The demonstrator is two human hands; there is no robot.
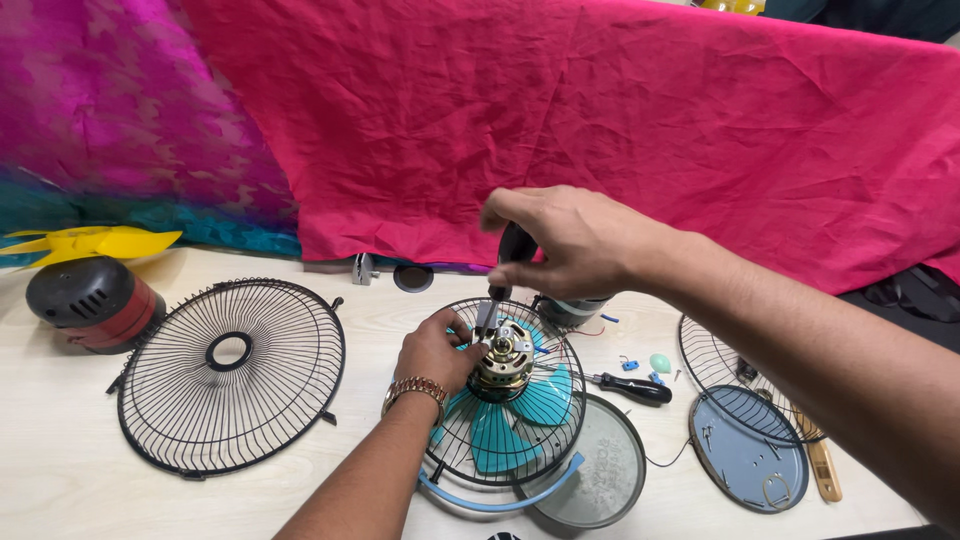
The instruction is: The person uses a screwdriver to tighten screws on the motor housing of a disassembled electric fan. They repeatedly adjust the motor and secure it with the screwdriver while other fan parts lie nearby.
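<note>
Lighting: bright, even, diffuse, from above. Shadows: soft and short, just beneath the right hand [570,240] gripping the screwdriver [505,265] and under the wire guard [232,375] well left of the grip. Glare: mild sheen on the pale table [60,450]. Focus: sharp around the grip. Distortion: wide-angle stretching at the edges; near forearms loom large.

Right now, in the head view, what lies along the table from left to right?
Red and black motor housing → loose black fan grille → left hand → fan motor over teal blades → black-handled screwdriver lying flat → round blue-grey cover plate → wooden-handled tool.
</note>
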